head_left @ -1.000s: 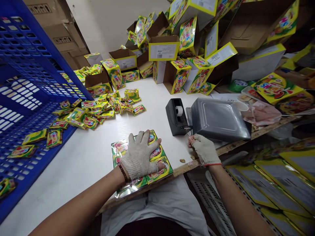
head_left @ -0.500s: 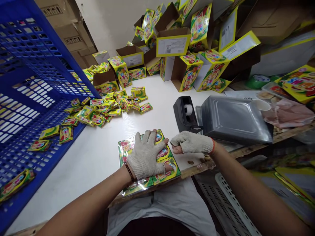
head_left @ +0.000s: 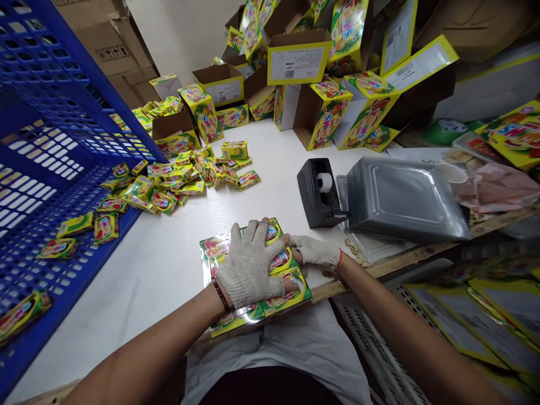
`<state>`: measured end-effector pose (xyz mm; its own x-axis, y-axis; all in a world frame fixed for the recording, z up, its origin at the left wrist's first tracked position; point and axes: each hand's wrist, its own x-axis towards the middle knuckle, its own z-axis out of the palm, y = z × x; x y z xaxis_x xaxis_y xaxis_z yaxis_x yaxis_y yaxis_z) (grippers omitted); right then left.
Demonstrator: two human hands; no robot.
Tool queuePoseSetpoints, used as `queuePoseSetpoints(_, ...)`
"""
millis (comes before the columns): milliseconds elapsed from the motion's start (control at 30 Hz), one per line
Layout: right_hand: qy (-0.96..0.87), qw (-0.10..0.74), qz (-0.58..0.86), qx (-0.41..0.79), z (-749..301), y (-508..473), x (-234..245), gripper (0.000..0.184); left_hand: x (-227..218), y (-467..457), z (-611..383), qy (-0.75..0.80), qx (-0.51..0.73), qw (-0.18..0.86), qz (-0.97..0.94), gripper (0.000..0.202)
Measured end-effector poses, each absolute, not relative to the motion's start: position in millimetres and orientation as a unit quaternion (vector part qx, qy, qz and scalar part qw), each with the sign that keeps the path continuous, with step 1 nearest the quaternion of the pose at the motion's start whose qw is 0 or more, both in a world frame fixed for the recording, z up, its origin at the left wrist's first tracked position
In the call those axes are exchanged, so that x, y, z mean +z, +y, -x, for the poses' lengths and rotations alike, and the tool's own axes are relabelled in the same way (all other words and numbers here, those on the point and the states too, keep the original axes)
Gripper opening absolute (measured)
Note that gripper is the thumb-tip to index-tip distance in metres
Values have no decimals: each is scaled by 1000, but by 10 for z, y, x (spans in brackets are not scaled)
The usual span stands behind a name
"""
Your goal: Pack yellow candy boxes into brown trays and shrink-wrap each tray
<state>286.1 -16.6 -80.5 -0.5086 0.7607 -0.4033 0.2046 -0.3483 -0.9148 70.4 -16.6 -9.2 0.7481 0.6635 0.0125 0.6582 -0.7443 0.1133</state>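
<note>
I see a tape dispenser (head_left: 323, 194) beyond the right hand (head_left: 314, 251), fingers bent by the pack's (head_left: 275, 299) side — grip unclear; the left hand (head_left: 248, 265) lies spread across the pack on the table (head_left: 169, 253).

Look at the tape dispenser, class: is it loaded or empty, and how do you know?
Loaded: a white roll shows inside the black dispenser. How much tape remains, I cannot tell.
</note>
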Motion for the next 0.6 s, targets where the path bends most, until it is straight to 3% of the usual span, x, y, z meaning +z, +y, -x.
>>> queuePoseSetpoints(67,-525,255,497,642,-2814,-296,-914,57,-90,-166,-704,356,26,51,-933,89)
queuePoseSetpoints(167,-554,343,585,483,-2814,-547,-972,42,-69,-166,-711,355,23,52,-933,90)
queuePoseSetpoints(267,-673,391,556,291,-2886,-785,-929,51,-46,-167,-718,354,20,53,-933,90)
queuePoseSetpoints(400,-828,290,460,139,-2985,-921,-828,60,-34,-173,-708,357,19,55,-932,89)
queuePoseSetpoints(600,-868,190,459,25,-2879,-944,-650,68,-74,-165,-721,355,30,56,-933,88)
